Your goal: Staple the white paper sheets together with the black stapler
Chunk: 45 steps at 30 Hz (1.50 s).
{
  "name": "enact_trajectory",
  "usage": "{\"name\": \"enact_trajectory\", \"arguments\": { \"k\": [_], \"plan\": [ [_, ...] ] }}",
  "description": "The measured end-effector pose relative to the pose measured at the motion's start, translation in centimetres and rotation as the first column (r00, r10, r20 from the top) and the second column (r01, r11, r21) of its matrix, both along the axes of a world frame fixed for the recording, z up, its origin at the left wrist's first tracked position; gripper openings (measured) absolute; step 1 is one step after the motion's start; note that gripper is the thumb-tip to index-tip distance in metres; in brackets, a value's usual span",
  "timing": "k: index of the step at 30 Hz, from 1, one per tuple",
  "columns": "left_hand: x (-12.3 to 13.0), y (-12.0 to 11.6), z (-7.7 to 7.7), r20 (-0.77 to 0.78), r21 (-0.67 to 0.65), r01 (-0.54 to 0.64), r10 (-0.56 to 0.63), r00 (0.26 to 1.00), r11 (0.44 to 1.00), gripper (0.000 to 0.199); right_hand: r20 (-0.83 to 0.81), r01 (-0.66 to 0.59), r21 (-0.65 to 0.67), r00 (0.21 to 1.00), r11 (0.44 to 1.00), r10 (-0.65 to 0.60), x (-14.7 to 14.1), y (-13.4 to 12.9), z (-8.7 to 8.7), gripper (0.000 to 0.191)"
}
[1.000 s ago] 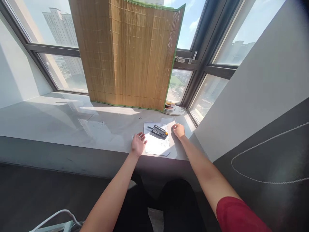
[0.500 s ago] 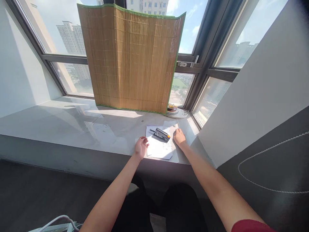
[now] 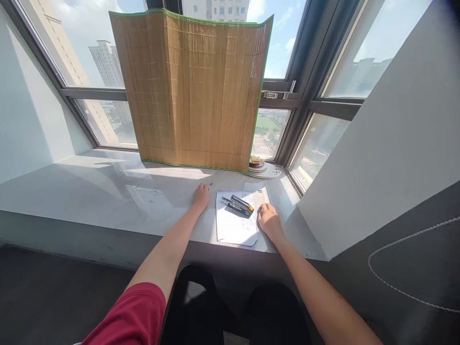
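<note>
Left hand (image 3: 201, 195), fingers curled, is now resting farther forward, left of the white paper (image 3: 233, 229), near small dark marks (image 3: 211, 184). Right hand (image 3: 269, 220) is curling at the paper's right; any grip is unclear. Dark tools (image 3: 241, 205) are lying on the paper.

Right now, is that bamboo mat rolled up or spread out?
Spread out: the bamboo mat stands before the window, its broad face and green edges showing, with an upright bend.
</note>
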<state>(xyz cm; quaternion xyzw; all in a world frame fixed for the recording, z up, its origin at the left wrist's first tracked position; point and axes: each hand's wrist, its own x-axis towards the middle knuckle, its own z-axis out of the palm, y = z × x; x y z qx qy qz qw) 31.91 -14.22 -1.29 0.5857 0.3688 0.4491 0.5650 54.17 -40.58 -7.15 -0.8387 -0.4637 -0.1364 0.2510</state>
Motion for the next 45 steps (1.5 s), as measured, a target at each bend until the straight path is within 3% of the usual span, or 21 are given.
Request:
{"name": "enact_trajectory", "arguments": {
  "k": [4, 11, 15, 23, 26, 30, 32, 38, 45],
  "plan": [
    [1.3, 1.7, -0.6, -0.073, 0.062, 0.075, -0.071, 0.995, 0.995, 0.016, 0.004, 0.016, -0.006, 1.0, 1.0, -0.016, -0.2, 0.0, -0.1, 0.015],
    [1.2, 1.5, -2.3, -0.221, 0.192, 0.126, -0.082, 0.972, 0.973, 0.016, 0.012, 0.057, -0.05, 0.998, 0.997, -0.057, -0.4, 0.2, 0.1, 0.015],
    [1.0, 1.8, -1.9, -0.416, 0.352, 0.207, -0.046, 0.908, 0.913, 0.004, 0.036, 0.058, -0.059, 0.998, 0.997, -0.056, -0.6, 0.1, 0.4, 0.017],
    [2.5, 3.3, -1.1, -0.571, 0.356, 0.297, -0.045, 0.819, 0.886, 0.03, 0.011, 0.087, -0.161, 0.996, 0.983, -0.086, -1.2, -0.1, 1.6, 0.018],
    [1.6, 1.9, -1.6, -0.657, 0.4, 0.288, 0.053, 0.752, 0.87, 0.034, -0.006, 0.086, -0.177, 0.996, 0.98, -0.089, -1.3, -0.1, 1.8, 0.019],
    [-0.2, -0.6, -2.5, -0.758, 0.519, 0.296, 0.271, 0.593, 0.802, 0.028, 0.018, 0.089, -0.158, 0.996, 0.983, -0.087, -1.3, 0.0, 1.6, 0.02],
    [-0.9, -1.6, -2.8, -0.757, 0.552, 0.292, 0.323, 0.567, 0.781, 0.025, 0.03, 0.091, -0.148, 0.996, 0.985, -0.087, -1.3, 0.0, 1.5, 0.02],
    [-1.6, -3.2, -2.5, -0.703, 0.654, 0.302, 0.409, 0.581, 0.694, 0.022, 0.024, 0.091, -0.149, 0.996, 0.985, -0.088, -1.3, 0.0, 1.7, 0.021],
    [-1.7, -5.2, -3.0, -0.632, 0.706, 0.324, 0.352, 0.691, 0.63, 0.011, 0.013, 0.088, -0.154, 0.996, 0.984, -0.087, -1.4, 0.1, 1.8, 0.022]
  ]
}}
